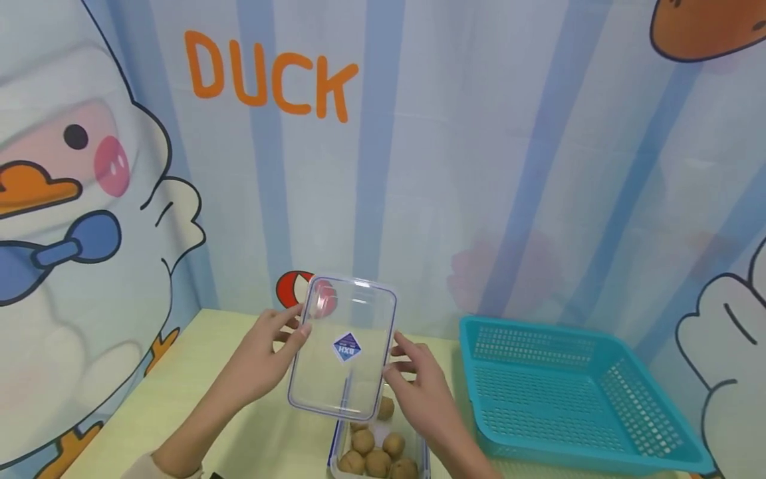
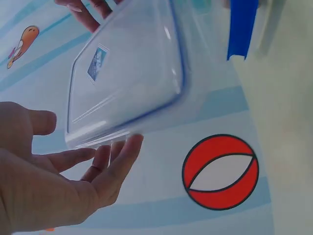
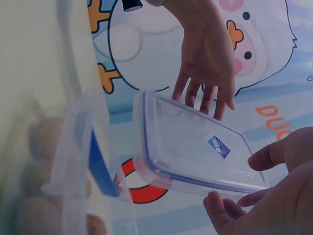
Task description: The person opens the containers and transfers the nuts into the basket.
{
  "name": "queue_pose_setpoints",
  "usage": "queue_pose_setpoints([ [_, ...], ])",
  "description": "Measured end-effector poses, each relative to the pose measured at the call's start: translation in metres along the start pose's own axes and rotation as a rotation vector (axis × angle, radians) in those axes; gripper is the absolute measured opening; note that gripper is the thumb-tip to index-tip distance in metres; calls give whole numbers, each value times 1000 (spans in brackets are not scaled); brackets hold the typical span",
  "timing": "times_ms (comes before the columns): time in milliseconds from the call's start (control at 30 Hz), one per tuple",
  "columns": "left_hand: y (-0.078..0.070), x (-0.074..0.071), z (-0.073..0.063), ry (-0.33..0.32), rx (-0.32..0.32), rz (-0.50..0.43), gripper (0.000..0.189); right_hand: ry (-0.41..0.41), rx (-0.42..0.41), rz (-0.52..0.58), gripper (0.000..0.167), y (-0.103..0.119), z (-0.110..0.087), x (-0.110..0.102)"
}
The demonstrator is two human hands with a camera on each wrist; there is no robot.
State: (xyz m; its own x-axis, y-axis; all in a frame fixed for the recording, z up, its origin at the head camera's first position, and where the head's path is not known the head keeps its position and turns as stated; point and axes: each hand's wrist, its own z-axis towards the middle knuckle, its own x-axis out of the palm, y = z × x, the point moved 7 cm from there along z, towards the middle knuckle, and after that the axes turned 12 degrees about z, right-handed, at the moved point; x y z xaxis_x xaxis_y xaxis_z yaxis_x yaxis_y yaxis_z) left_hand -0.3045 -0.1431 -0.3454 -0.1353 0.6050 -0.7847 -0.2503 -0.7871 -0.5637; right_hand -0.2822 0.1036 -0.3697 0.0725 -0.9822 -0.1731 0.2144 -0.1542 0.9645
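Both hands hold up a clear plastic lid [image 1: 359, 313] with a blue seal line around its rim and a blue diamond sticker. My left hand [image 1: 272, 352] grips its left edge; in the left wrist view the fingers [image 2: 120, 164] lie along that edge, the thumb spread apart. At the opposite side, my right hand [image 1: 421, 386] has its thumb over the lid's face and its fingers under the edge. Below the lid stands a clear box [image 1: 423, 459] with blue clips, holding several round, light-brown, walnut-sized balls [image 1: 378, 462]. The lid's lower end overlaps the box in the head view.
To the right on the pale yellow table [image 1: 179, 379] sits a turquoise plastic basket [image 1: 538, 386] with mesh sides. A striped curtain [image 1: 419, 166] printed with ducks hangs right behind the table.
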Motion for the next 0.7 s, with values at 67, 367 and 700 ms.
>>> queue_pose_setpoints([
  [67,1,-9,0,-27,0,-19,62,8,5,46,59,5,3,6],
  [367,16,-34,-9,-151,-72,-187,63,62,115,563,54,14,12,39],
  [700,31,-45,-19,-170,-171,-645,72,-62,56,754,43,13,16,66],
])
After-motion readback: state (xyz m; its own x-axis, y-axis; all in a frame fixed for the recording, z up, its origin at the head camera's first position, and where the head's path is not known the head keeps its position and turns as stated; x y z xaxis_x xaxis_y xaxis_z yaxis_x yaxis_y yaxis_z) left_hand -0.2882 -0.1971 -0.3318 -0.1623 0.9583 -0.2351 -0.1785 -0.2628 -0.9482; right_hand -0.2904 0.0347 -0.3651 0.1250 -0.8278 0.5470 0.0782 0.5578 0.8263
